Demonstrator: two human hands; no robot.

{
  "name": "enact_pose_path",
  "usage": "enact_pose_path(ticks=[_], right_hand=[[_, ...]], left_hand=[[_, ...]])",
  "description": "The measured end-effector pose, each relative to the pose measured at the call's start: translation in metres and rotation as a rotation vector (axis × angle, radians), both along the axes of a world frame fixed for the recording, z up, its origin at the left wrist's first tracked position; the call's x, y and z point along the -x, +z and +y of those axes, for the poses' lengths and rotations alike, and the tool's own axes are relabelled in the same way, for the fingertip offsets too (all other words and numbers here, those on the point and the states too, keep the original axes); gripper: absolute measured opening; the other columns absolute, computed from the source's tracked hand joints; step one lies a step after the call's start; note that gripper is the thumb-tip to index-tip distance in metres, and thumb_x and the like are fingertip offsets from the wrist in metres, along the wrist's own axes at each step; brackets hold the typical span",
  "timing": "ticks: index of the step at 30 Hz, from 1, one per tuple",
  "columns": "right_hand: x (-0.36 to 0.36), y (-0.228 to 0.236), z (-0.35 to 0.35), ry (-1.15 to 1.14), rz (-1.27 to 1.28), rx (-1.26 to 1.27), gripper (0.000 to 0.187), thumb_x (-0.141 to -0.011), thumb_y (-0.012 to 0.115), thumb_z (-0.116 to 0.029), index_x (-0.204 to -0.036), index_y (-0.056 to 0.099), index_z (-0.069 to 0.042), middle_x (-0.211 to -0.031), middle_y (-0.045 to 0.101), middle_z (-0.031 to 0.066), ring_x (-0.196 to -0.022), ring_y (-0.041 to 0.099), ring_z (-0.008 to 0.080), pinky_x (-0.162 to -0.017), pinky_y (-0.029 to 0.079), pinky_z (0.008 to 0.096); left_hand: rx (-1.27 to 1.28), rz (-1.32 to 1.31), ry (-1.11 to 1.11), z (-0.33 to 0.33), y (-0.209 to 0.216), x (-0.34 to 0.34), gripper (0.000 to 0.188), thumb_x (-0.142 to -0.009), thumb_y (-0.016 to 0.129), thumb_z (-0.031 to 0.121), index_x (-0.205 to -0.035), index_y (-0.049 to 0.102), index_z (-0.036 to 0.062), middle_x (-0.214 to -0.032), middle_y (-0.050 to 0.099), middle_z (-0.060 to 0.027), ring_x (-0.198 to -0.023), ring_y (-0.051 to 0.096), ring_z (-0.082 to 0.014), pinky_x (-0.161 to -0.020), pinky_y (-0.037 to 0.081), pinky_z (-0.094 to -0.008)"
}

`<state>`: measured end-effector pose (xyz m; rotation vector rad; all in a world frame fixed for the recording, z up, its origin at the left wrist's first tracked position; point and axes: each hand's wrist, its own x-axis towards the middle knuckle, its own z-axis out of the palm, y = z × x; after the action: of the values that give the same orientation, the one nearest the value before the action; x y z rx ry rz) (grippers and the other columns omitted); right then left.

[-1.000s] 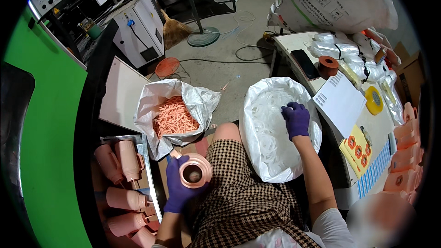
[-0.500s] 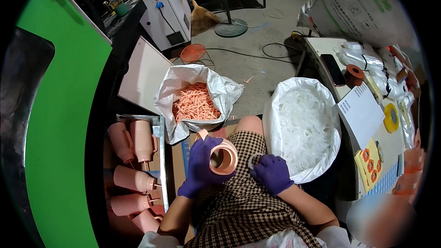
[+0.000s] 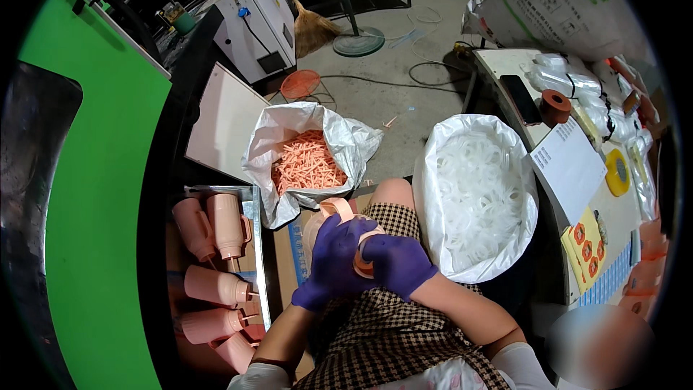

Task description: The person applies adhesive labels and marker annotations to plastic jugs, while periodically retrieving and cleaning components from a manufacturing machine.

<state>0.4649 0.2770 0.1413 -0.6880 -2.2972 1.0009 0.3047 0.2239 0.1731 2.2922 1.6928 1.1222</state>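
A peach plastic mug (image 3: 335, 206), its looped handle pointing away from me, is tilted over my lap. My left hand (image 3: 326, 263), in a purple glove, is closed round its body. At its round mouth, the gloved fingers of my right hand (image 3: 398, 266) are bent over the rim. The translucent ring those fingers held a moment ago is hidden behind them now. To the right stands a white sack (image 3: 530, 209) full of clear rings (image 3: 480, 191). Ahead, another white sack (image 3: 357, 137) holds many thin peach sticks (image 3: 309, 162).
At left, a metal-edged box (image 3: 261, 260) holds several peach mugs (image 3: 216, 285) with sticks poking out. On the right-hand table (image 3: 505, 65) lie a phone (image 3: 520, 100), a brown tape roll (image 3: 554, 106), a yellow tape roll (image 3: 617, 172) and papers (image 3: 570, 166).
My right hand has moved left from beside the mug, with a clear ring in its fingers, onto the mug's mouth. The mug's mouth has become mostly covered by my hands.
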Motion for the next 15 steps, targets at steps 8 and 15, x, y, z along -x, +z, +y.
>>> enact_pose_path(ticks=[8,15], right_hand=[[0.015,-0.033,-0.015,-0.184,0.006,-0.300,0.010,-0.082,0.068,-0.015,-0.089,0.066,-0.008,-0.079,0.065,0.0113,-0.071,0.067,0.0287,-0.064,0.054,0.0370],[0.009,-0.037,-0.016,-0.218,0.153,-0.282,0.012,-0.086,0.059,-0.013,-0.092,0.065,-0.005,-0.081,0.066,0.0096,-0.066,0.066,0.0215,-0.053,0.051,0.0340]], left_hand=[[0.180,-0.083,0.044,0.007,0.001,-0.015,0.056,-0.067,0.082,0.030,-0.114,0.062,0.0064,-0.109,0.066,-0.0128,-0.103,0.061,-0.0375,-0.094,0.044,-0.0496],[-0.014,0.120,-0.003,0.006,-0.002,-0.031,0.066,-0.063,0.088,0.033,-0.113,0.057,0.0027,-0.102,0.057,-0.0182,-0.098,0.058,-0.0404,-0.086,0.048,-0.0470]])
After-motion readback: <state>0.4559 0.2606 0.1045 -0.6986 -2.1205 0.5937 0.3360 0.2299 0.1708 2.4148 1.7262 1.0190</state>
